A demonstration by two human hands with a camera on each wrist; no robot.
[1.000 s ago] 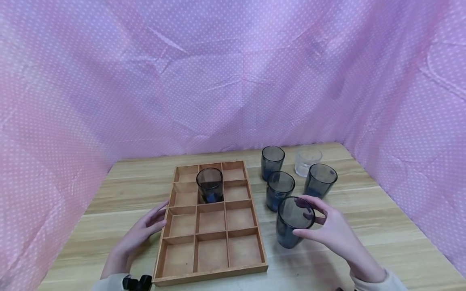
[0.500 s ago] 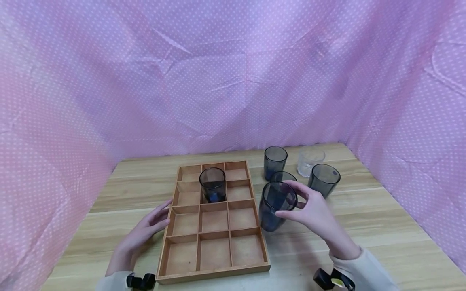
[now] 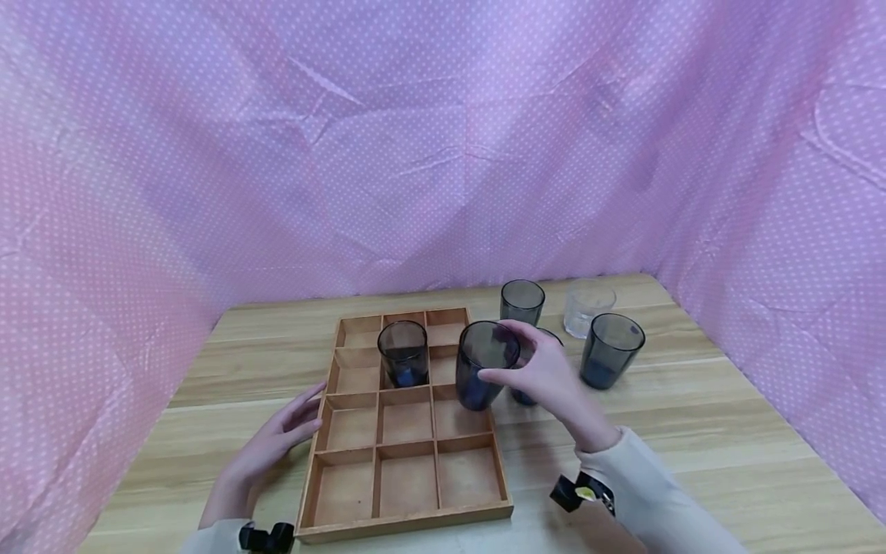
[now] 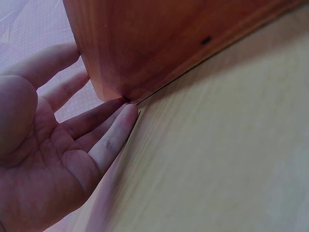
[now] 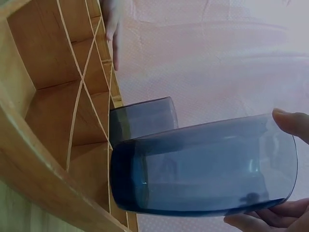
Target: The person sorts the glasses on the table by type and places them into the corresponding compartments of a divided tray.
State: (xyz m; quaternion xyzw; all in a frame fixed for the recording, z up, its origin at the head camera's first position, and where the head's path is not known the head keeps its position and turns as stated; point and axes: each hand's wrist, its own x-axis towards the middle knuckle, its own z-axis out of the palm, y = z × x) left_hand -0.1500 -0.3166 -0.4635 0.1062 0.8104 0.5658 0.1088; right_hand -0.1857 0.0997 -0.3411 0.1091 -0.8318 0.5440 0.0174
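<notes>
My right hand pinches a smoky dark drinking glass near its rim, thumb on the near side and fingers behind. The glass is tilted slightly and overlaps the right column of a wooden compartment tray. In the right wrist view the held glass appears with its base beside the tray's dividers. Another dark glass stands in the middle column, second row from the far end. At the tray's left side, my left hand rests its fairly straight fingertips against the outer wall, also seen in the left wrist view.
Right of the tray, dark glasses stand at the back and farther right. Another, partly hidden behind my right hand, stands close by. A clear glass is at the back right. Pink dotted cloth hangs behind the wooden table.
My right hand has carried the dark glass leftward and away from me, from beside the tray to over its right column. The left hand stays against the tray.
</notes>
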